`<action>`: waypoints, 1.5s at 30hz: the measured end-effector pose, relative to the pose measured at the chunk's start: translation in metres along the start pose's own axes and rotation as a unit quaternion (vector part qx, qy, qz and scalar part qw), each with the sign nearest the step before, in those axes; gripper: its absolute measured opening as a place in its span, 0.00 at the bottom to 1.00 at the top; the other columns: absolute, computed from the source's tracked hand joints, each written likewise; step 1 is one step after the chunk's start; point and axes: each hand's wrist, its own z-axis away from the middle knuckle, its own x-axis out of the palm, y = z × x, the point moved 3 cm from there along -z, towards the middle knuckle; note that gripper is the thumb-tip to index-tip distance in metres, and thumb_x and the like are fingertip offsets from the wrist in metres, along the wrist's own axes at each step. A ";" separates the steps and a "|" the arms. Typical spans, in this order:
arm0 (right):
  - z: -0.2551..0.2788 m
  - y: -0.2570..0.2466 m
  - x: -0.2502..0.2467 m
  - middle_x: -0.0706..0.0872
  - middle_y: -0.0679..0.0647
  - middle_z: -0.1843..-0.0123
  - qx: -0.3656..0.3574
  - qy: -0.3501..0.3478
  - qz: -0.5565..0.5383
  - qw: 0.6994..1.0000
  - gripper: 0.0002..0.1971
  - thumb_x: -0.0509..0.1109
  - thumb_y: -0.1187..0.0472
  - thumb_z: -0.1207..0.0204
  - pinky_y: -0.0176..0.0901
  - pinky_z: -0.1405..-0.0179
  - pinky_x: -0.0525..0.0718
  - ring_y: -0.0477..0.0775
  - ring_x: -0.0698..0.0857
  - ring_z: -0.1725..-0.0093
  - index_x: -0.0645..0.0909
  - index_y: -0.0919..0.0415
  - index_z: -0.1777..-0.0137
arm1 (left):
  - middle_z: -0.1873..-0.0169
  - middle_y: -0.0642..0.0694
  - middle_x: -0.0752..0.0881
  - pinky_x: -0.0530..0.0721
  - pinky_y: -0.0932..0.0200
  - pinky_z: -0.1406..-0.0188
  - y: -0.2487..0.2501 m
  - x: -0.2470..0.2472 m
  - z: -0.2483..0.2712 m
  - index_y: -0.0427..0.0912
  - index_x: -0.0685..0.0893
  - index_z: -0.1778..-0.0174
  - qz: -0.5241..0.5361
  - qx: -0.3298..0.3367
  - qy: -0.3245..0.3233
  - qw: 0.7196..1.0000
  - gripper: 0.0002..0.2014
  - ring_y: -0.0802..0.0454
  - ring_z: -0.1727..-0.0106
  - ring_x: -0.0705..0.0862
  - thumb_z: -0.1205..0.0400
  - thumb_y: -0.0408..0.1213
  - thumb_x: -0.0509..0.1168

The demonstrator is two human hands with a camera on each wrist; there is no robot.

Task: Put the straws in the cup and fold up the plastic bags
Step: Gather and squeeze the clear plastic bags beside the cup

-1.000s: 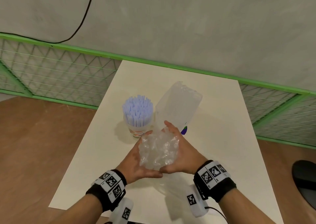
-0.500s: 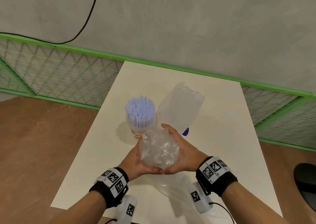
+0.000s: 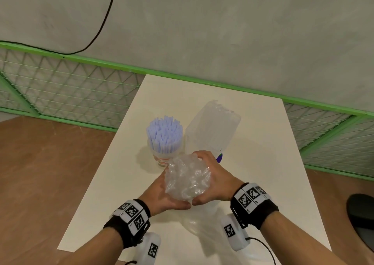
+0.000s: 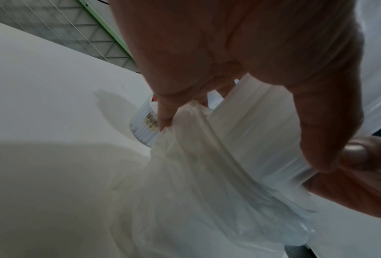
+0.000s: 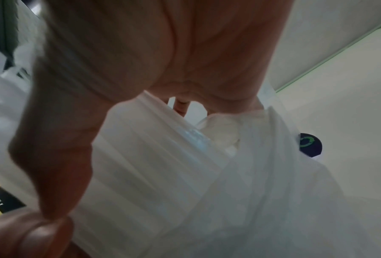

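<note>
A crumpled clear plastic bag [image 3: 187,179] is bunched into a ball between both hands above the white table [image 3: 263,143]. My left hand [image 3: 162,194] cups it from the left, fingers curled round the plastic [image 4: 240,157]. My right hand [image 3: 214,177] grips it from the right and over the top, and the bag [image 5: 185,174] hangs below the palm. The cup [image 3: 165,155] stands upright just beyond the hands, packed with pale blue straws [image 3: 164,132]. A second clear bag [image 3: 212,127] lies flat to the cup's right.
A green-framed wire fence [image 3: 70,95] runs behind the table along a grey wall. A black cable [image 3: 101,26] hangs on the wall. Brown floor [image 3: 40,173] lies to the left. A dark round object [image 3: 362,214] sits at the right edge.
Both hands have squeezed the bag into a tighter, rounder ball. The right hand's fingers have come further over its top. The cup and the flat bag have stayed put.
</note>
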 end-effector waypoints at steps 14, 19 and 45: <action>-0.006 -0.010 -0.001 0.73 0.35 0.29 0.017 0.016 0.084 0.996 0.57 0.89 0.47 0.53 0.59 0.27 0.73 0.51 0.76 0.30 0.57 0.29 0.26 | 0.43 0.51 0.86 0.82 0.73 0.50 -0.006 -0.005 0.002 0.53 0.73 0.34 0.029 -0.014 0.079 0.996 0.41 0.70 0.43 0.84 0.37 0.23 0.84; 0.011 -0.022 -0.013 0.57 0.26 0.22 -0.002 -0.006 0.069 0.998 0.59 0.85 0.60 0.42 0.22 0.30 0.61 0.28 0.57 0.22 0.48 0.29 0.21 | 0.44 0.54 0.89 0.83 0.72 0.52 -0.010 -0.006 0.004 0.51 0.74 0.30 0.053 -0.027 0.083 0.995 0.42 0.65 0.42 0.86 0.38 0.26 0.85; 0.028 -0.021 0.010 0.81 0.43 0.45 -0.160 0.264 0.113 0.945 0.13 0.74 0.64 0.34 0.32 0.42 0.76 0.43 0.81 0.41 0.78 0.54 0.51 | 0.43 0.50 0.90 0.84 0.64 0.44 -0.023 0.000 0.000 0.47 0.77 0.32 0.077 -0.022 0.113 0.990 0.39 0.56 0.40 0.87 0.38 0.28 0.85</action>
